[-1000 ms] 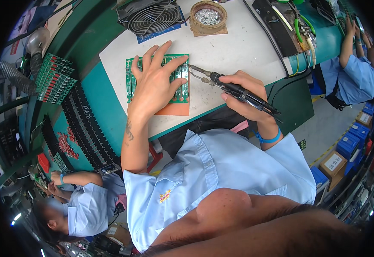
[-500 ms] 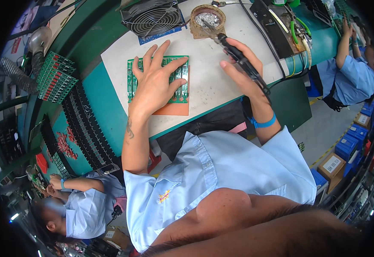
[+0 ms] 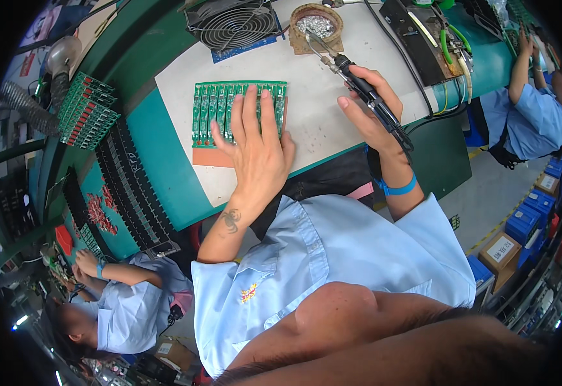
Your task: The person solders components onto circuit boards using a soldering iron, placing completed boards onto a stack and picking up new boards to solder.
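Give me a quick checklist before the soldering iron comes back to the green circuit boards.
1. Left hand flat on the circuit boards: ok.
2. Right hand gripping the soldering iron: ok.
3. Iron tip at the round cleaning pot: ok.
4. Tip clean: cannot tell.
5. Iron's cord off the boards: ok.
6. Fan running: cannot tell.
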Action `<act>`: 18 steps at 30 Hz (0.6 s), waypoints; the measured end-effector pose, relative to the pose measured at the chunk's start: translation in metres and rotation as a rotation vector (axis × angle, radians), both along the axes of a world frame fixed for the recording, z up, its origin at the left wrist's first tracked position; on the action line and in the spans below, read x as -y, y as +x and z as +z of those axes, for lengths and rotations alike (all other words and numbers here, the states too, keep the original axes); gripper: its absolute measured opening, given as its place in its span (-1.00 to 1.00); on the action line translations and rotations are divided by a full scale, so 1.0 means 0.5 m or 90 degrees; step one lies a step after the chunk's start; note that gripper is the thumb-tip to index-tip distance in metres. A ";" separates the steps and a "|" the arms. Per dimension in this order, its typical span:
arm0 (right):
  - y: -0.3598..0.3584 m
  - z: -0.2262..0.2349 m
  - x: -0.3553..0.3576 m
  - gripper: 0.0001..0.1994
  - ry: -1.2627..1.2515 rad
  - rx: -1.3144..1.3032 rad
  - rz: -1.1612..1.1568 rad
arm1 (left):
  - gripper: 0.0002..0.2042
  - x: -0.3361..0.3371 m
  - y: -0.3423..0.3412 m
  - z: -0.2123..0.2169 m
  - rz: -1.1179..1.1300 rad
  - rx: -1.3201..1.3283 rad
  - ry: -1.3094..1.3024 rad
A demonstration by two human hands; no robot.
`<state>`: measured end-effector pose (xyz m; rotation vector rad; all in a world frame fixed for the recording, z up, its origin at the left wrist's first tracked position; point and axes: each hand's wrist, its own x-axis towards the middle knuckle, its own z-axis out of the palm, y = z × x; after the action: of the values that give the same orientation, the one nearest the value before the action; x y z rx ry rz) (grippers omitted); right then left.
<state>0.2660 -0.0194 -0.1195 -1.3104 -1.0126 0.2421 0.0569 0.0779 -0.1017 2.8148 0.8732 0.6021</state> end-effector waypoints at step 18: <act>-0.010 0.021 0.016 -0.48 -0.045 0.024 0.098 | -0.20 -0.022 -0.218 0.011 0.274 -0.048 0.000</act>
<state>0.2612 -0.0275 -0.1090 -1.3051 -1.1481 0.3740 -0.0523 0.0891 -0.0962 2.6726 1.5108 0.5443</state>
